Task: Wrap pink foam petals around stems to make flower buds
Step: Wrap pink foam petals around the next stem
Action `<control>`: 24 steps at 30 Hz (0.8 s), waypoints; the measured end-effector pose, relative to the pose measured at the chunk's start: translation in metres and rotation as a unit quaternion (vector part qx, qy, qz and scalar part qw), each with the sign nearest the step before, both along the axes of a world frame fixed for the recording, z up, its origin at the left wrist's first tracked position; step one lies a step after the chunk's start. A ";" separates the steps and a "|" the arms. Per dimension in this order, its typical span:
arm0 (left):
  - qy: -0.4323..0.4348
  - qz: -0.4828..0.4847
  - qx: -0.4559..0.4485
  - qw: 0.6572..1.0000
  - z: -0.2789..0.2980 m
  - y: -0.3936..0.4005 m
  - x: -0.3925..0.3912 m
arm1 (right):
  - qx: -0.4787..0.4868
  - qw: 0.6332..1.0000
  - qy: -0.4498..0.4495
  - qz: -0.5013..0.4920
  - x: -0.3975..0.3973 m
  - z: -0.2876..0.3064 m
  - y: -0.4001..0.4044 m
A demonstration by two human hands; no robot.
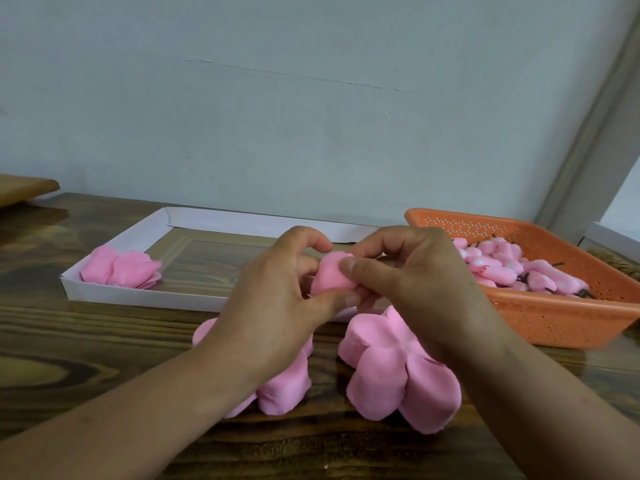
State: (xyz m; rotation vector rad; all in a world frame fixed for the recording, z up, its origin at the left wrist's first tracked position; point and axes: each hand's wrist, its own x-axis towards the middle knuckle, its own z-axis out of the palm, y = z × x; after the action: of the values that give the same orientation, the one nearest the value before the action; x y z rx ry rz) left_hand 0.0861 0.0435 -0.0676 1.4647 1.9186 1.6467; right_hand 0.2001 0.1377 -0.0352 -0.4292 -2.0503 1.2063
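Both hands' grip on pink petal (329,275), near tray edge (145,295).

wood table (104,358), tray (145,296), basket (554,320), petal stacks (398,372)

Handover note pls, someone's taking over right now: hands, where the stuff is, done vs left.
Left hand and right hand: both pinch one pink petal held above the table, mid-wrap. The stem inside is hidden.
Petal stock: two stacks of pink petals on the wooden table, one under the left wrist and one nearer the right arm; a few more petals lie in the left end of the white tray.
Done: a pile of finished buds in the orange basket.
Left: finish this bud, put it with the rest, then work through the remaining petals.
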 end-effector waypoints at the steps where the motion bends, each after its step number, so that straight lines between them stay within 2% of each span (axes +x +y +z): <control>1: 0.001 -0.004 0.001 1.000 0.000 0.000 0.000 | 0.002 1.000 0.000 -0.001 0.000 -0.001 0.000; 10: 0.000 -0.038 0.025 0.999 0.001 0.000 -0.004 | 0.051 0.998 0.007 0.030 0.001 0.003 -0.002; 24: -0.056 -0.056 0.044 0.996 0.000 0.001 0.000 | 0.094 0.995 -0.011 0.034 0.002 0.006 0.000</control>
State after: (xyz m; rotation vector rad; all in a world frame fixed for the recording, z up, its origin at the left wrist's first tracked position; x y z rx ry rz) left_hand 0.0863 0.0442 -0.0674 1.4512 1.6944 1.7434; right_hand 0.2023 0.1378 -0.0293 -0.2850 -2.1895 1.0396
